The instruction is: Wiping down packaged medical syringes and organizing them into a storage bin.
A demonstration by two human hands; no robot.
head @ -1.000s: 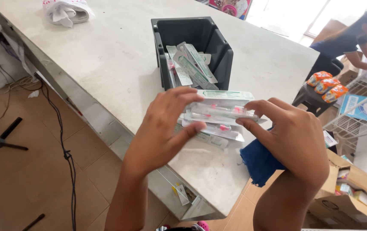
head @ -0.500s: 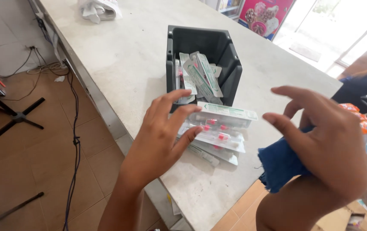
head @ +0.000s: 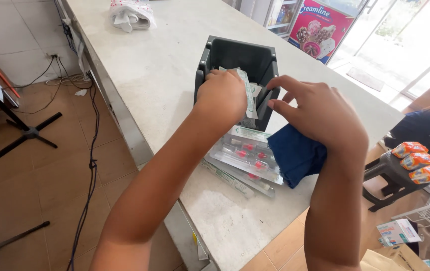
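Dark grey plastic forms the one open-fronted bin (head: 235,57) standing on the pale stone counter (head: 175,60), with two bare hands at its mouth. Left hand (head: 222,95) is curled shut around a long clear sealed packet (head: 248,95), holding it upright at the bin's opening; its fingers are hidden behind the knuckles. Right hand (head: 320,113) hovers just right of the bin with fingers spread and bent, gripping nothing that shows, though its palm lies over a folded blue cloth (head: 295,155) and whether it touches is hard to tell. Near the bin, on the counter, lies a loose pile of packets (head: 245,158): about four or five flat, clear wrappers with white paper backs and pink-red parts inside, overlapping so the exact count is unclear. More packets sit inside the bin, mostly blocked by the left hand. One crumpled white bag (head: 130,14) rests far left on the counter. Three orange pouches (head: 418,160) lie on a dark stool at right, beside a seated person who is cut off by the frame edge.
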